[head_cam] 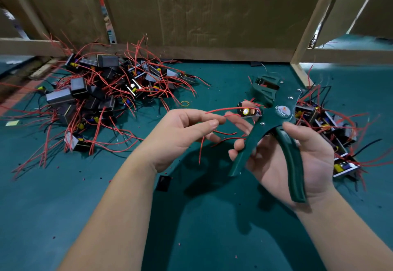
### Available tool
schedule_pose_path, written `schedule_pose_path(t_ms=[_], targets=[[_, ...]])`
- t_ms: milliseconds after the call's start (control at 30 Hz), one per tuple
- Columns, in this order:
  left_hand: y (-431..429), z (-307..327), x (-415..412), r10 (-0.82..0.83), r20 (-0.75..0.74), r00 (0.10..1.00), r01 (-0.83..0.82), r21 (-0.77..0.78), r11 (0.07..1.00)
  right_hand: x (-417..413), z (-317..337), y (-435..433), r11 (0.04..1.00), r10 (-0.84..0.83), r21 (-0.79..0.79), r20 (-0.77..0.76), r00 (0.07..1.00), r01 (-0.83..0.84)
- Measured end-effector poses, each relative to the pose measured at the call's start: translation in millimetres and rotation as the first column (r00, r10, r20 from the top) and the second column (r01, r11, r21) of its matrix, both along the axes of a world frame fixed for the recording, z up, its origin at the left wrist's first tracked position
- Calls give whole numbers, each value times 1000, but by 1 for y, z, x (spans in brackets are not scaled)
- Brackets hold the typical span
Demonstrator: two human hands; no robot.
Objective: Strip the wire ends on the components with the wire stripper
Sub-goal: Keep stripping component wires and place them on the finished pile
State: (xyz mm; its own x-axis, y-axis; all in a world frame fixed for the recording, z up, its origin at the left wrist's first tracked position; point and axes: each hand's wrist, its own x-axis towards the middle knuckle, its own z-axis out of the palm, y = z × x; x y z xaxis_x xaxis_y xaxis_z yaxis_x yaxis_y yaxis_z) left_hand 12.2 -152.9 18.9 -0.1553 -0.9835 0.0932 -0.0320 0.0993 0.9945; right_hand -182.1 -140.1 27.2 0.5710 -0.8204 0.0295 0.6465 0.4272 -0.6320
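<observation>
- The left hand (pixel 182 130) pinches a thin red wire (pixel 221 110) between thumb and first finger, up in the air over the middle of the green mat (pixel 191 217).
- That wire runs to a small circuit board (pixel 249 111), which is off the mat too, right next to the wire stripper (pixel 274 121). It sits by the fingertips of the right hand (pixel 297 158), but I cannot tell which finger holds it.
- The right hand wraps around the wire stripper's two green handles. The handles are spread apart, and the head points to the far edge of the mat.
- The wire looks soft and bendy and very light. It likely flops if held far from its tip, so it is best to pinch it close to the end.
- The little board looks light and easy to break. It is safer to hold it by its edges, not by the tiny parts.
- The stripper looks hard and heavier. Its long handles are the place to grab.
- A big pile of components (pixel 95 96) lies near the far left corner of the mat, and a smaller pile (pixel 331 126) lies by the right edge.
</observation>
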Motion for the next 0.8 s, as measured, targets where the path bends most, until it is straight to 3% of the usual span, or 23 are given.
schedule_pose_path(t_ms=[133, 200, 233, 300, 333, 433, 533, 700, 767, 800], targets=[[-9, -5, 3, 274, -93, 957, -265, 97, 959, 1, 2, -1, 994, -102, 23, -73, 992, 104], [-14, -11, 8, 374, 1, 927, -371, 145, 918, 0, 4, -1, 990, -131, 33, -93, 987, 135], [-16, -15, 10, 400, 122, 908, -415, 131, 901, 0, 4, 0, 990, -131, 36, -93, 987, 135], [-16, -19, 12, 431, 424, 797, -453, -53, 890, 0, 4, 0, 992, -114, 41, -87, 990, 118], [-13, -20, 11, 455, 503, 735, -425, -182, 887, 0, 3, 1, 994, -101, 41, -88, 991, 105], [-2, -9, 4, 546, 507, 667, -350, -434, 830, 1, 1, 2, 996, -69, 46, -82, 994, 72], [5, 19, 17, 714, 481, 508, -429, -578, 694, 1, 2, 2, 998, -34, 48, -66, 997, 37], [19, 39, 79, 753, 640, 153, -778, -391, 491, 0, 2, 3, 999, -6, 34, -52, 999, 8], [28, 28, 96, 678, 727, 108, -871, -260, 417, 0, 2, 4, 1000, -3, 30, -52, 999, 4], [32, 20, 104, 631, 765, 131, -901, -174, 398, 1, 2, 4, 1000, 1, 28, -56, 998, 0]])
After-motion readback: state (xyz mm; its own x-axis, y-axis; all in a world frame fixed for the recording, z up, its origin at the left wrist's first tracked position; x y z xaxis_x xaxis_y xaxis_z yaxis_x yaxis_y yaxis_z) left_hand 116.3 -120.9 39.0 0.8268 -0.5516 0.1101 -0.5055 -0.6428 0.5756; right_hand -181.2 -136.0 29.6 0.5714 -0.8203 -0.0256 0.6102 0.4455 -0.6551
